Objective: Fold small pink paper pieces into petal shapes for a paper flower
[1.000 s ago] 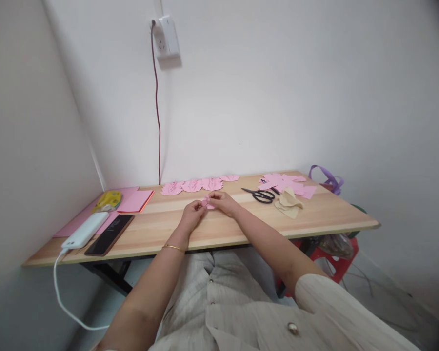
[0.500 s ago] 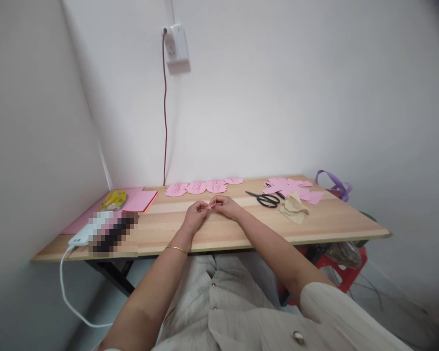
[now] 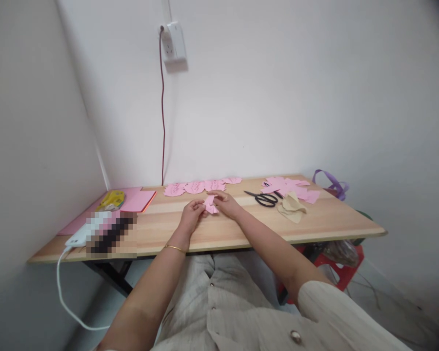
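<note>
Between my two hands is a small pink paper piece (image 3: 211,204), held just above the middle of the wooden table (image 3: 241,229). My left hand (image 3: 193,213) pinches its left edge. On the opposite side, the fingers of my right hand (image 3: 225,203) grip the same paper. Behind them, along the wall, lie several pink paper cutouts (image 3: 195,187) with jagged edges and slits. Black-handled scissors (image 3: 265,199) rest to the right of my right hand, blades pointing left.
Pink paper scraps (image 3: 287,186) and crumpled beige paper (image 3: 292,207) lie at the right. On the left are stacked coloured sheets (image 3: 141,200), a yellow packet (image 3: 112,199) and a white power strip (image 3: 82,236) with its cable. A purple ribbon (image 3: 332,183) hangs at the right edge.
The pink paper showed edge-on as a thin strip before; now its wider face shows between my hands. My hands have turned it and moved slightly apart.
</note>
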Demonstrator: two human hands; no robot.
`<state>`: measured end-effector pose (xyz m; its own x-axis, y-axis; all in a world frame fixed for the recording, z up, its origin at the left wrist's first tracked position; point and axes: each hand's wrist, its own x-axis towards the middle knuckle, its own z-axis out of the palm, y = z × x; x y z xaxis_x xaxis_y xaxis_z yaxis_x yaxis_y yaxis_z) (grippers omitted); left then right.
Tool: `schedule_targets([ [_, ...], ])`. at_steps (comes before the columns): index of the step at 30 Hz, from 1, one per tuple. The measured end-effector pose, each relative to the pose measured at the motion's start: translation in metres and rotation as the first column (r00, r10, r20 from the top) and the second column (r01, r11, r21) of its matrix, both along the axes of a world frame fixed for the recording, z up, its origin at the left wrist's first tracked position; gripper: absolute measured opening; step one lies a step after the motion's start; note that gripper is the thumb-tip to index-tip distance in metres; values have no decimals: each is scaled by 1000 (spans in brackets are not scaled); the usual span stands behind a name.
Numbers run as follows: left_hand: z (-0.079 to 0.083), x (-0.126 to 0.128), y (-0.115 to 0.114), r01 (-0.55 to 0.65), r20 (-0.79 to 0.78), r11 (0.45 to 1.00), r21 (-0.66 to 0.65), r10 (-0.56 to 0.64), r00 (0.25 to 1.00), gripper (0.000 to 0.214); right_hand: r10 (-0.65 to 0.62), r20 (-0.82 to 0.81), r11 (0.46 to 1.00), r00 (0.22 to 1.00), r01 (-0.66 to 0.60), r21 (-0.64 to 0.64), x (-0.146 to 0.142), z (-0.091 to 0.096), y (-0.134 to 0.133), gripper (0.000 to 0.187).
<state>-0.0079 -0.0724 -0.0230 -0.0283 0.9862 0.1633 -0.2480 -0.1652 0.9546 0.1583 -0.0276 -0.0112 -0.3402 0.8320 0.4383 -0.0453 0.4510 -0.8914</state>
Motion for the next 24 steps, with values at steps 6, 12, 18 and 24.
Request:
schedule_targets([
  [6, 1, -1, 2, -58, 67, 998, -12, 59, 996, 46, 3, 6, 986, 1000, -2, -166, 0, 5, -6, 40],
  [12, 1, 0, 3, -33, 64, 999, -22, 35, 997, 35, 65, 178, 996, 982, -53, -72, -1, 3, -12, 29],
  [18, -1, 4, 1, 45, -62, 999, 9, -44, 997, 36, 86, 128, 989, 988, -69, -130, -2, 3, -13, 29],
  [24, -5, 4, 3, 46, -161, 997, 55, -37, 986, 32, 66, 47, 991, 997, -60, -121, -2, 1, -9, 31],
])
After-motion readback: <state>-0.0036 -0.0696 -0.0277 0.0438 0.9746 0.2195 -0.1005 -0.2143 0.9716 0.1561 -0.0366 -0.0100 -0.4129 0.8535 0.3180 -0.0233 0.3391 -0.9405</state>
